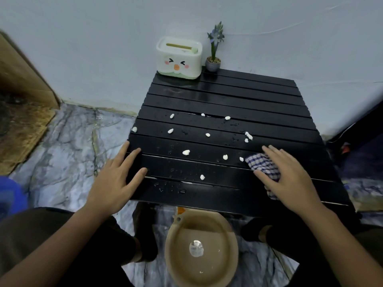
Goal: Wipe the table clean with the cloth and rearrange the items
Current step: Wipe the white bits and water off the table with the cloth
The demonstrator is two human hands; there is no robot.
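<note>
A low black slatted table [228,100] carries several small white crumbs [186,152] and water drops across its near half. My right hand [290,179] presses flat on a blue-and-white checked cloth [262,164] at the table's near right side. My left hand [116,179] rests with fingers spread on the table's near left edge and holds nothing. At the far left corner stands a white tissue box with a cartoon face [179,58], and beside it a small potted purple flower [213,56].
A tan plastic basin [230,245] sits on the marble floor below the table's front edge, between my knees. The wall runs close behind the table. A wooden panel [18,83] leans at the left, a blue object [10,193] lies at the far left, dark items crowd the right.
</note>
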